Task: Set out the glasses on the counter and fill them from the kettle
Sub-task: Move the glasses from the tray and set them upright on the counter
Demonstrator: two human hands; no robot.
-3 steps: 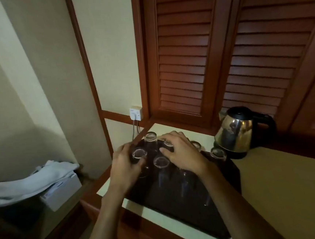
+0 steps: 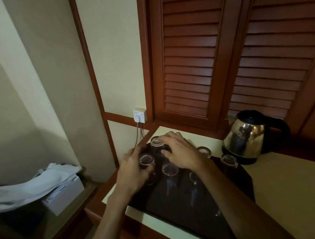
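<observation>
A: Near edge of the dark tray (image 2: 179,209): what stands closest?

B: Upright glasses, long axes vertical. The left hand (image 2: 132,171) curls round the glass (image 2: 146,160) by the tray's left edge, fingers wrapped on its wall.

A: And farther in?

B: The right hand (image 2: 180,151) reaches over the middle glasses to the far-left corner glass (image 2: 156,142), fingers bent over its rim; whether they pinch it cannot be told. The kettle (image 2: 246,140) stands beyond the tray's far-right corner on the counter (image 2: 292,193), nearer the right hand.
</observation>
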